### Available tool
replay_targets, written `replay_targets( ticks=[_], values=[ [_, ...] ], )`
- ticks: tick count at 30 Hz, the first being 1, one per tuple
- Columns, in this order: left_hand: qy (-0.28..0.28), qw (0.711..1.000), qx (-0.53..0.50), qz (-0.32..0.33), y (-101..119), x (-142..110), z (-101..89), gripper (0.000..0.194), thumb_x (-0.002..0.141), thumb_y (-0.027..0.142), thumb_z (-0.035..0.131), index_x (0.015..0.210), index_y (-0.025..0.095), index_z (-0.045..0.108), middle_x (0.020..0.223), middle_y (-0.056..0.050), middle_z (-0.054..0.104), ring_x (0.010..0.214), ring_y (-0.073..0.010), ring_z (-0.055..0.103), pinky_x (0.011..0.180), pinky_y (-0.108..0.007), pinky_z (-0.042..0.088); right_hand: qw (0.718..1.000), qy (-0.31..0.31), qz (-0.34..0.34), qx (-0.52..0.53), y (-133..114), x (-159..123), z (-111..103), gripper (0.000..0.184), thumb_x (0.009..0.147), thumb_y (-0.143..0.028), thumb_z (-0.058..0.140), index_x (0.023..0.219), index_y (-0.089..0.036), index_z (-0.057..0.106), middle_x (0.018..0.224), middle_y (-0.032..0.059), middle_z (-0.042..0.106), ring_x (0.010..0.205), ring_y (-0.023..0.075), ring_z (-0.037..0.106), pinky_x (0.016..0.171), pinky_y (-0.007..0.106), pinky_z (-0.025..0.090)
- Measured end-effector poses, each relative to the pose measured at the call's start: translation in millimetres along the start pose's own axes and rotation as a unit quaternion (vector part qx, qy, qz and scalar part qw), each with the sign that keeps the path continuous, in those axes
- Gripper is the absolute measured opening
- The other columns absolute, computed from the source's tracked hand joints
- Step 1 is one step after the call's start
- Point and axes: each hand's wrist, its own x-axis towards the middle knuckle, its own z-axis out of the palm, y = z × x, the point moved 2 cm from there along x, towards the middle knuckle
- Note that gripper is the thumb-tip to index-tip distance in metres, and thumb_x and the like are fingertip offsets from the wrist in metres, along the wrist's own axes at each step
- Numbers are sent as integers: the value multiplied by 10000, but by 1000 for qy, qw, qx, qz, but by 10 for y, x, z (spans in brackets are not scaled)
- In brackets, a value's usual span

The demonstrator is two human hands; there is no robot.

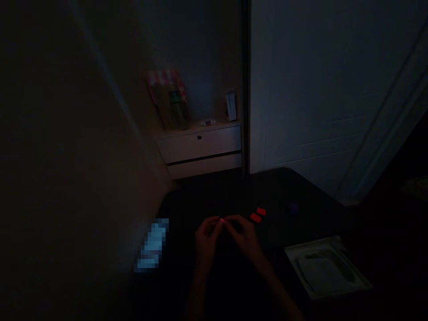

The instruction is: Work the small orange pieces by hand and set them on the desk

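Note:
In the dim light, my left hand (207, 234) and my right hand (243, 232) meet over the near part of the dark table (214, 196). Between their fingertips is a small bright red piece (222, 220); its kind is too small and dark to make out. Both hands pinch it with thumb and fingers. Just right of my right hand lie two flat red pieces, one red piece (256, 218) nearer and another red piece (261, 211) slightly behind it. Farther right on the tabletop sits a small purple object (293, 208), blurred in the dark.
A pixelated bright screen-like patch (153, 245) is left of my hands. A pale, flat-topped box-like item (327, 267) stands low at the right. Behind the table is a drawer cabinet (203, 147) with a green-capped bottle (179, 109) on it. A pale door (317, 89) rises at the back right.

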Motion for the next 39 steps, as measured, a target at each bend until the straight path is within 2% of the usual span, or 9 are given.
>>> replay_targets(
  ticks=[5, 19, 26, 30, 36, 39],
  values=[
    [-14, 1000, 8, -4, 9, -7, -4, 280, 806, 393, 772, 974, 169, 759, 980, -101, 782, 925, -244, 730, 842, -349, 567, 1000, -9, -10, 1, -18, -2, -5, 209, 935, -393, 645, 1005, -228, 753, 987, 67, 765, 919, 247, 713, 835, 359, 552],
    [-9, 1000, 12, -2, 10, -1, 2, 267, 792, 394, 785, 939, 172, 770, 917, -76, 782, 839, -210, 715, 784, -306, 557, 999, -5, -34, -14, -33, -4, -12, 144, 940, -311, 639, 972, -218, 744, 951, 54, 755, 883, 223, 708, 806, 318, 540],
    [-9, 1000, 4, -14, 5, -4, 10, 266, 777, 390, 795, 922, 169, 769, 920, -86, 782, 872, -223, 719, 805, -315, 556, 1000, -2, -17, -14, -25, -4, -8, 121, 925, -296, 641, 941, -209, 723, 915, 48, 749, 838, 214, 702, 770, 313, 535],
    [-18, 1000, 7, -17, 18, -10, 15, 290, 794, 398, 775, 977, 172, 766, 965, -93, 780, 906, -232, 718, 826, -328, 552, 1000, 4, -10, -11, -9, -3, -3, 122, 914, -300, 644, 919, -201, 715, 875, 45, 748, 804, 211, 701, 745, 309, 540],
    [-7, 1000, 17, -2, 35, 0, 7, 275, 823, 414, 738, 935, 164, 762, 905, -83, 773, 841, -216, 700, 796, -319, 537, 1000, 2, -14, -5, -12, -16, -2, 187, 916, -296, 647, 1064, -217, 731, 1002, 59, 765, 907, 230, 719, 830, 340, 549],
    [-3, 1000, 28, 3, 28, 5, 1, 277, 842, 426, 716, 925, 165, 757, 863, -67, 762, 799, -197, 678, 768, -300, 523, 999, -6, -32, -5, -9, -16, 0, 187, 924, -276, 637, 1067, -227, 747, 1015, 60, 764, 929, 232, 719, 848, 344, 548]
  ],
)
